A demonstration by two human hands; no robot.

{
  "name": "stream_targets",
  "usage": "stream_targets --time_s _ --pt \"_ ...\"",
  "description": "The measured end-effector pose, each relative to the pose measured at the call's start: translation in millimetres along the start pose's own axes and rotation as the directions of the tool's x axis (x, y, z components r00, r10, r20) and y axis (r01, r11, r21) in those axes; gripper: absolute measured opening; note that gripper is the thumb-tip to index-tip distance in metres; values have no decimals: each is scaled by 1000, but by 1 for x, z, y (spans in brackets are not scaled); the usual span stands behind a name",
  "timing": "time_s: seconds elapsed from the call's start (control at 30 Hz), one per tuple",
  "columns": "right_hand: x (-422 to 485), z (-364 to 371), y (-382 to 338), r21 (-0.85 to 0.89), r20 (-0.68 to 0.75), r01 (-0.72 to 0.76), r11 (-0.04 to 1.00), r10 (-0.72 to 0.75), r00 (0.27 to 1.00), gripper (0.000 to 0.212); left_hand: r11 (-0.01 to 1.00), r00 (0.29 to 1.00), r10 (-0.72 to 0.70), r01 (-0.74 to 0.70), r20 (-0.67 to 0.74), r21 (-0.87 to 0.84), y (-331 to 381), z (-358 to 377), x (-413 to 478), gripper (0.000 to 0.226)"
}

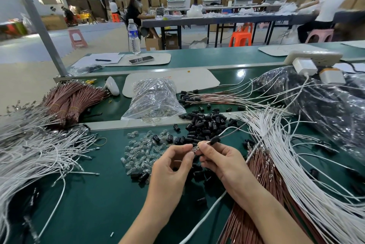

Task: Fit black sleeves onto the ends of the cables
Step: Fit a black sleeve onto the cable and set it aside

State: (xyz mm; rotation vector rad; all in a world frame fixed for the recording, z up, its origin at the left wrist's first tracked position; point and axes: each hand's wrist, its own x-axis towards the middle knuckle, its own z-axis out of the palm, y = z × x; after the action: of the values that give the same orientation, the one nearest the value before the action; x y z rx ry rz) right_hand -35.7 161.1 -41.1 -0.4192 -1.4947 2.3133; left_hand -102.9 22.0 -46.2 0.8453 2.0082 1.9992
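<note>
My left hand (173, 166) and my right hand (219, 159) meet over the green bench, fingertips together on a small clear connector (196, 148). My right hand pinches the white cable (229, 130) just behind it; a black sleeve (214, 140) sits on that cable a little beyond my fingers. My left hand pinches the connector from the left. A pile of loose black sleeves (205, 125) lies just beyond my hands, and clear connectors (138, 150) are scattered to the left.
White cables (35, 150) fan out at left; white cables (292, 156) and brown cables (260, 180) lie at right. Brown bundles (67, 99), a clear bag (156, 99), a black bag (325, 109), sleeved cables (213, 97) and a water bottle (134, 36) lie farther back.
</note>
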Motion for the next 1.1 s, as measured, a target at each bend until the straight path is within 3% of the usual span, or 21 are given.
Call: stream_targets --time_s 0.53,0.67,0.8,1.1 --pt "-2 4 -1 33 -4 -17 999 18 1000 32 997 999 41 -40 18 -59 -1 -2 1 20" --pt "0 3 -2 61 9 -48 997 48 999 31 983 988 148 -151 34 103 -4 -5 3 22" --pt "0 2 -1 56 25 -64 996 63 998 33 903 958 279 -285 65 321 -6 -8 4 19" --pt "-3 7 -5 94 41 -89 992 86 995 37 839 932 360 -346 48 420 -5 -9 3 15"
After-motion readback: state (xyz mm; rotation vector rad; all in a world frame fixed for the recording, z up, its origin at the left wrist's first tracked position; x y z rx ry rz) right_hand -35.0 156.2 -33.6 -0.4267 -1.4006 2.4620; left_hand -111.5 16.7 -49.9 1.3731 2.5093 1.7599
